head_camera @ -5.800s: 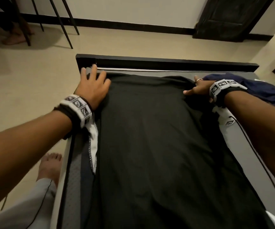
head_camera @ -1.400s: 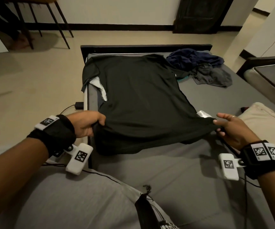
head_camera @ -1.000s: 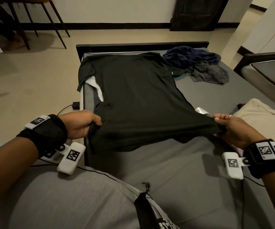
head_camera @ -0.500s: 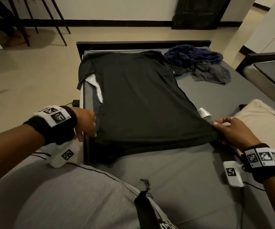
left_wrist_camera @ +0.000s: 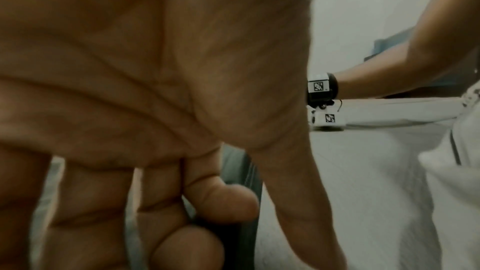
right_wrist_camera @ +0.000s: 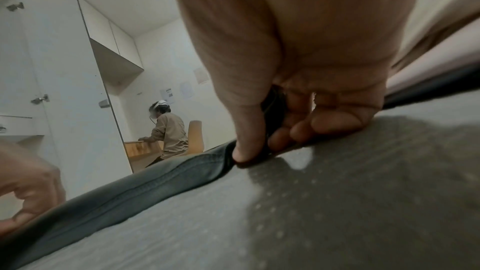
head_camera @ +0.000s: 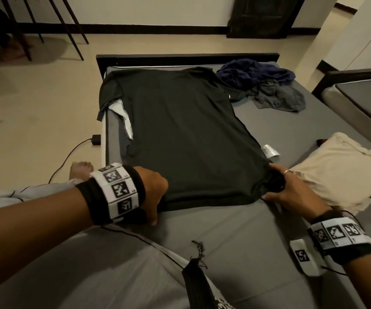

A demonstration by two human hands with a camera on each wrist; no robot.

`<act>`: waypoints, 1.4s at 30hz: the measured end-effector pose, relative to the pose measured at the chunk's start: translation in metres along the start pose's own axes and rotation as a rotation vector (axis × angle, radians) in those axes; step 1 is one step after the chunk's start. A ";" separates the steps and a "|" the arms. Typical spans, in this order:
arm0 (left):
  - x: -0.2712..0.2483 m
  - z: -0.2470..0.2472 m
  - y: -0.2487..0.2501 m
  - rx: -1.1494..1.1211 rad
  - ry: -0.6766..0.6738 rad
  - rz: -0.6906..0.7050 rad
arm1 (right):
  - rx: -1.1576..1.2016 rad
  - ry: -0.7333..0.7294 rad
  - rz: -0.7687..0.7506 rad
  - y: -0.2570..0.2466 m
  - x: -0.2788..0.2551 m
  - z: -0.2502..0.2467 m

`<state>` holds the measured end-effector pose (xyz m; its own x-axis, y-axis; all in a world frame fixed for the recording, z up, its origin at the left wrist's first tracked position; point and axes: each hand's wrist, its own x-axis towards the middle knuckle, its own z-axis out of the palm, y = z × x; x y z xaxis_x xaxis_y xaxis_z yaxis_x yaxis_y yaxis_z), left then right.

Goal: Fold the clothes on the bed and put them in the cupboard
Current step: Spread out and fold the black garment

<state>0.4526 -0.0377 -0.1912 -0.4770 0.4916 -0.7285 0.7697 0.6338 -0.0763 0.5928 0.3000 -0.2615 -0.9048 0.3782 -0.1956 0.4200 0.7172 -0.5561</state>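
A black T-shirt (head_camera: 184, 134) lies spread flat on the grey bed (head_camera: 235, 230), neck end far, hem near me. My left hand (head_camera: 157, 204) grips the near left hem corner, fingers curled under the cloth. In the left wrist view my left hand (left_wrist_camera: 207, 213) shows curled fingers with dark fabric (left_wrist_camera: 241, 171) between them. At the near right corner my right hand (head_camera: 278, 186) holds a bunch of hem. The right wrist view shows my right hand (right_wrist_camera: 259, 147) pinching the T-shirt's hem (right_wrist_camera: 155, 182) between thumb and fingers against the mattress.
A navy garment (head_camera: 256, 73) and a grey one (head_camera: 280, 97) lie crumpled at the bed's far right. A folded beige garment (head_camera: 340, 172) lies beside my right hand. A second bed (head_camera: 363, 94) stands at right. White cupboard doors (right_wrist_camera: 52, 69) and a seated person (right_wrist_camera: 168, 130) appear.
The hem was held lifted off the bed and stretched between both hands; now it lies down on the mattress, with both hands lowered and still gripping its corners.
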 end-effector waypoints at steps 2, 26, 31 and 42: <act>0.005 -0.001 0.010 0.117 0.014 0.007 | 0.045 0.044 -0.004 -0.002 0.004 0.002; -0.005 0.003 -0.031 -0.034 -0.033 0.002 | 0.040 0.049 0.164 0.004 0.013 -0.026; 0.000 0.008 -0.038 -0.119 -0.126 -0.035 | -0.301 0.012 0.072 0.012 0.015 -0.025; 0.006 0.020 -0.033 0.052 -0.196 -0.048 | -0.368 0.194 -0.175 -0.005 0.002 -0.024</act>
<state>0.4327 -0.0676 -0.2063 -0.4259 0.3332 -0.8412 0.7714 0.6196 -0.1451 0.5907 0.3113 -0.2395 -0.9494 0.3102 0.0500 0.2905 0.9272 -0.2364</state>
